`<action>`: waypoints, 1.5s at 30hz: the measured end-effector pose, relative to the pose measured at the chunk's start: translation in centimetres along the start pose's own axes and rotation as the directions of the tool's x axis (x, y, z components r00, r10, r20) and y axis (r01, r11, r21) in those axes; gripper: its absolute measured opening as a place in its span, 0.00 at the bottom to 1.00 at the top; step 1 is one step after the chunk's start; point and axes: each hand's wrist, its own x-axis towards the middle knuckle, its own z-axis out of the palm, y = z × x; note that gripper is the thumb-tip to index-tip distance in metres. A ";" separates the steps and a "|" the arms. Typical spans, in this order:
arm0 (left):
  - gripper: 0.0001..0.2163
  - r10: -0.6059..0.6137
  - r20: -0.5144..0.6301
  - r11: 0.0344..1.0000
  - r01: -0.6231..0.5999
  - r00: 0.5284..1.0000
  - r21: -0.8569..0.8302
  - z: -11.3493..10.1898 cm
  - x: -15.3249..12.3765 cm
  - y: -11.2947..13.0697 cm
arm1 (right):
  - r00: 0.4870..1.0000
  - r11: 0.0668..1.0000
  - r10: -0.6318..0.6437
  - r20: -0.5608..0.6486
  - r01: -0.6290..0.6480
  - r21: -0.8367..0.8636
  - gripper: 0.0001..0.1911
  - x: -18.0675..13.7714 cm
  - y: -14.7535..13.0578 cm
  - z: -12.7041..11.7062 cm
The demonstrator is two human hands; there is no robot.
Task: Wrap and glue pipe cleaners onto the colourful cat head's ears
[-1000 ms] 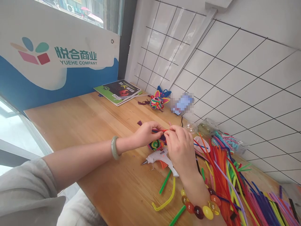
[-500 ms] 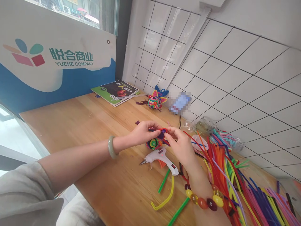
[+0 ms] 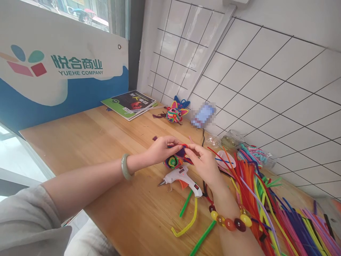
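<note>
Between the fingertips of both hands is a small purple fuzzy piece with a red edge [image 3: 182,152], which looks made of pipe cleaners. My left hand [image 3: 163,150] pinches it from the left, and my right hand [image 3: 204,160] pinches its right side. Just under the fingers lies a round multicoloured pipe-cleaner ornament [image 3: 173,162], partly covered by my hands. Nearer to me, a white hot glue gun [image 3: 183,179] rests on the table, its nozzle to the left.
Many loose pipe cleaners [image 3: 247,185] spread over the right side of the wooden table [image 3: 128,209]. A yellow pipe cleaner [image 3: 189,227] lies bent in front. Farther back are booklets [image 3: 129,104], a finished-looking striped ornament [image 3: 174,113] and a blurred phone-like object [image 3: 204,115].
The view has shifted slightly. Both hands stay at the same spot, with the purple and red piece still pinched between them; the finger positions differ only a little.
</note>
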 end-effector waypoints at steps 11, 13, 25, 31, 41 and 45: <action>0.07 -0.005 0.014 1.000 0.006 1.000 -0.016 0.0 -0.1 0.1 | 0.999 0.992 0.054 0.005 -0.055 0.112 0.13 0.2 0.5 0.5; 0.07 -0.010 0.019 1.000 0.011 1.000 -0.026 0.0 -0.1 0.1 | 0.998 0.990 0.065 0.013 -0.066 0.121 0.13 0.2 0.6 0.5; 0.05 -0.004 -0.006 1.000 0.004 1.000 0.009 0.1 -0.1 0.1 | 0.995 0.978 -0.065 -0.076 0.049 -0.201 0.13 -0.1 0.8 1.4; 0.06 0.027 -0.008 0.999 -0.026 1.000 0.026 0.1 -0.1 -0.1 | 0.994 0.976 -0.054 -0.099 0.031 -0.214 0.12 0.0 1.1 1.7; 0.08 -0.072 0.010 0.996 0.073 0.997 -0.050 -0.1 0.0 -0.3 | 0.998 0.995 -0.024 -0.064 0.018 -0.099 0.13 0.1 0.7 1.1; 0.08 -0.056 0.020 0.996 0.057 0.998 -0.064 -0.2 0.1 -0.4 | 0.998 0.995 -0.038 -0.052 0.033 -0.094 0.13 0.1 0.8 0.8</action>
